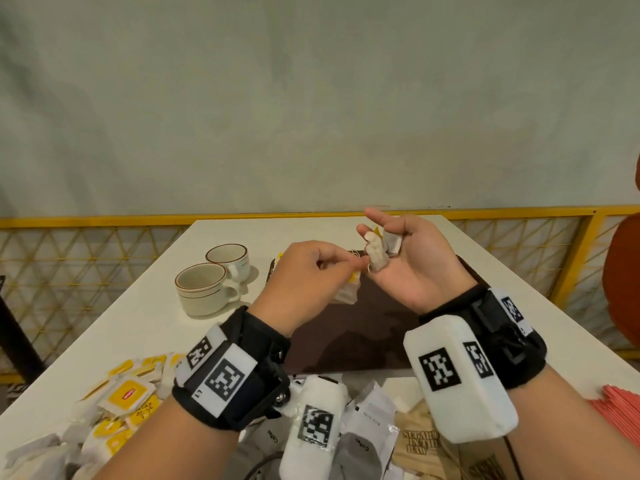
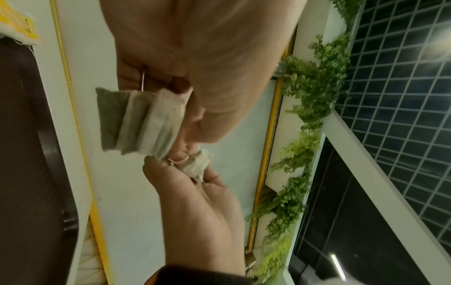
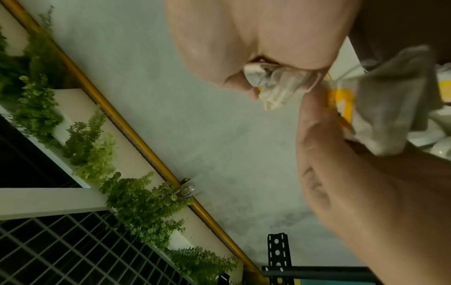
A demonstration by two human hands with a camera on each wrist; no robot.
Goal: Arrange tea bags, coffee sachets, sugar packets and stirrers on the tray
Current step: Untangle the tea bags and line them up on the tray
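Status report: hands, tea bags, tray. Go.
Left hand pinching several tea bags. Right hand pinching one crumpled tea bag. Both above brown tray; nothing blocking.

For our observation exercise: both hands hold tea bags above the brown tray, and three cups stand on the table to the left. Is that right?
Not quite. The head view shows two cups, not three, on the table to the left. The rest stands: the left hand and right hand hold tea bags above the brown tray.

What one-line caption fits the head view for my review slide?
Both hands, left hand and right hand, handle tea bags above a dark brown tray, two cups alongside.
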